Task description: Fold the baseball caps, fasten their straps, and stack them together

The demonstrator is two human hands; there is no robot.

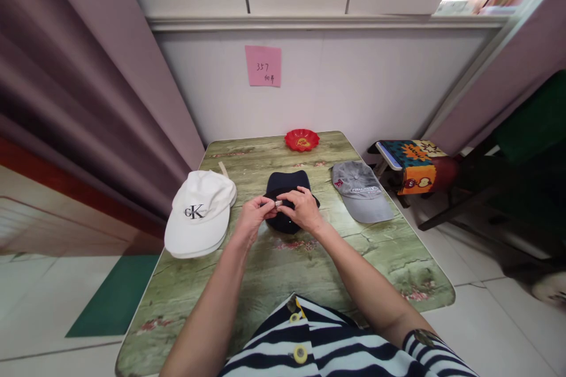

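A dark navy cap [288, 180] lies in the middle of the table, its brim pointing away from me. Over its near side, my left hand [255, 215] pinches the cap's back strap [278, 203], where a small pale, shiny piece shows, perhaps a buckle. My right hand [303, 210] has thumb and fingers closed on the same strap from the other side, partly covering the cap. To the left rests a white cap [201, 212] with black "CK" letters, stacked on another white brim. On the right sits a grey cap [360, 188], brim toward me.
A red scalloped dish [302, 140] stands at the back of the green wood-patterned table [354, 271]. Behind it is a white wall with a pink note [263, 66]. A stool with a colourful cover [411, 159] stands right of the table; a purple curtain [110, 70] hangs at left.
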